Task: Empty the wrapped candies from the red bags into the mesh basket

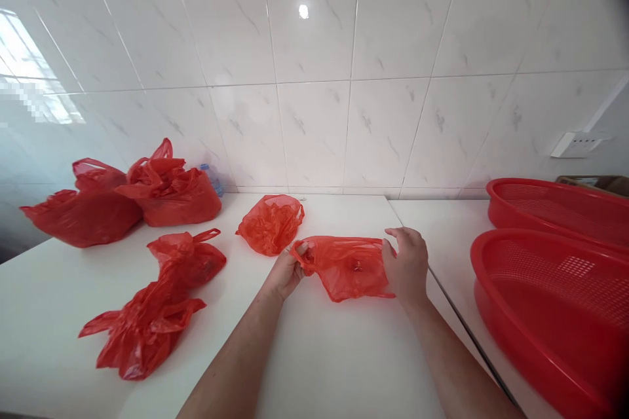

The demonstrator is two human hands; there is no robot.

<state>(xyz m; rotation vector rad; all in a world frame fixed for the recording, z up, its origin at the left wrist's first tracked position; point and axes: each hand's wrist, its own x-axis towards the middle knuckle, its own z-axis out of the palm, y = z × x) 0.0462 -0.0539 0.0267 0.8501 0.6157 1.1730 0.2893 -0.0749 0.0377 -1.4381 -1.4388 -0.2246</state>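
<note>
Stretched sideways above the white table is a thin red plastic bag, see-through and partly crumpled. My left hand grips its gathered left end, with the fingers closed around the film. At the bag's right edge, my right hand has its fingers apart and curved; the thumb side meets the plastic, and I see no firm grip. Just beyond my left hand lies an open red bag filled with crumpled red plastic.
Two crumpled red bags lie at the left. Behind them stand full red bags and a plastic bottle. On the right are red perforated baskets. A seam runs between the tables, and a tiled wall closes the back.
</note>
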